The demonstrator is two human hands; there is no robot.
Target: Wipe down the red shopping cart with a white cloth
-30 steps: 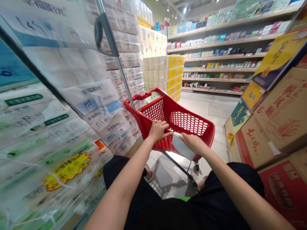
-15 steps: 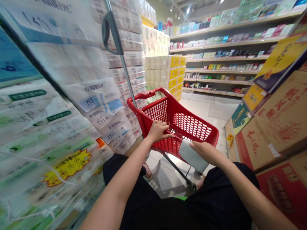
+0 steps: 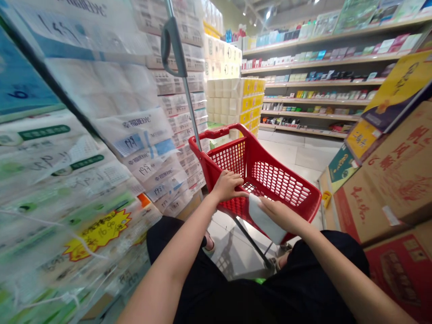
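Change since half a second before: white cloth (image 3: 263, 220) had come up from a lower position below the rim and lay with its upper end against the near wall of the red basket (image 3: 280, 180), just beside the left hand (image 3: 228, 184). This matched its position of a full second earlier. Left hand had stayed on the near rim throughout. Basket and pull-handle (image 3: 173, 47) sat further right in the view than before.

Left hand: fingers bent over the near rim of the basket and closed on it, thumb side towards the cloth, forearm stretched out from lower left.

Right hand (image 3: 281, 215): laid along the top of the cloth, fingers narrowly curled round its edge and holding it; palm faced down. Whether the fingertips met beneath the cloth could not be told.

White cloth: folded, oblong, tilted, upper end at the basket's rim, lower end hanging outside the basket above the floor (image 3: 290, 155).

Red basket: plastic mesh, on wheels, standing in the aisle ahead of the person's knees; nothing could be made out inside it. Grey pull-handle rose on a metal pole at its left corner.

Surroundings: wrapped toilet-paper packs (image 3: 101, 135) stacked close on the left, one bearing a yellow price star (image 3: 97, 234); cardboard boxes (image 3: 388, 180) near on the right; stocked shelves (image 3: 320, 67) well beyond.
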